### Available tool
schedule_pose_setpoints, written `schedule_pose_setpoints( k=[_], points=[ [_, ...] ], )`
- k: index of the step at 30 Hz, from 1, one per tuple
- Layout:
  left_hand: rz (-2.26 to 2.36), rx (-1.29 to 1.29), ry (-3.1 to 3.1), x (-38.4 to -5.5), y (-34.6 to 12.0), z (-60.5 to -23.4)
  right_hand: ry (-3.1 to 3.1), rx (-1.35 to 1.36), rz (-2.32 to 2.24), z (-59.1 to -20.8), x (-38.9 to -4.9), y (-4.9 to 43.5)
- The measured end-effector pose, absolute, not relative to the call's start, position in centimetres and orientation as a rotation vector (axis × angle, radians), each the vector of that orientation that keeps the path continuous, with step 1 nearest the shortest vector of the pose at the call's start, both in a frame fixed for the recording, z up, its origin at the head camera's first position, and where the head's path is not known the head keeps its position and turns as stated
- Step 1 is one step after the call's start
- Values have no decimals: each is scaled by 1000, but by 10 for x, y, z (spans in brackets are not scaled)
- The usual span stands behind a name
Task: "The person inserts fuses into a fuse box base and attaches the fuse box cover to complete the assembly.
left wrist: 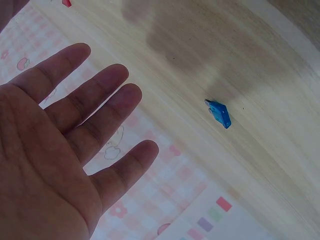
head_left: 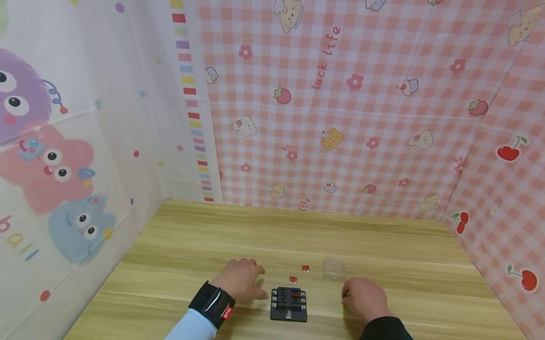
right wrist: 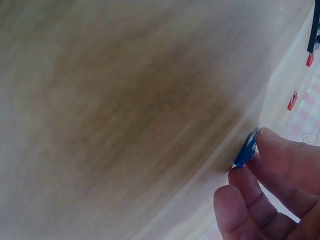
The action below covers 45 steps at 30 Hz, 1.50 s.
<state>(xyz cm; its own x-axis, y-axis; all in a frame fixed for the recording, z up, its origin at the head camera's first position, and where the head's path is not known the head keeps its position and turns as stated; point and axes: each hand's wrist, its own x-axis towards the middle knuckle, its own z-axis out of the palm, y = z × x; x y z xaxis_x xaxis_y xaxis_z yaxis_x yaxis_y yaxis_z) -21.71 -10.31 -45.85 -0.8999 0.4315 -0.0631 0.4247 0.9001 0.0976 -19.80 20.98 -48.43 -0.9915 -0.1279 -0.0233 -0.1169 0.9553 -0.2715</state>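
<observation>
A black fuse block (head_left: 288, 313) with metal screw terminals lies between the two hands. A blue fuse (head_left: 295, 290) and a red fuse (head_left: 295, 296) sit in its right column. My right hand (head_left: 366, 298), to the right of the block, pinches a blue blade fuse (right wrist: 246, 150) between thumb and fingertips, close over the table. My left hand (head_left: 240, 281) is spread just left of the block, holding nothing. The left wrist view has another blue blade fuse (left wrist: 219, 114) on the tabletop beyond the fingers; the left hand hides it in the head view.
Two loose red fuses, a nearer one (head_left: 292, 280) and a farther one (head_left: 305, 268), lie behind the block. A clear plastic cover (head_left: 334, 269) rests on the wooden table (head_left: 388, 246) behind the right hand. Patterned cloth walls (head_left: 348, 112) enclose the back and sides.
</observation>
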Motion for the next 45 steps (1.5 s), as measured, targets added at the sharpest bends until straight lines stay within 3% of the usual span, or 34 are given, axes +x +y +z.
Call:
schedule_pose_setpoints(
  k=[45],
  points=[
    [130,713,2981,-216,-103,-461,3078,-206,-445,-483,-197,210]
  ],
)
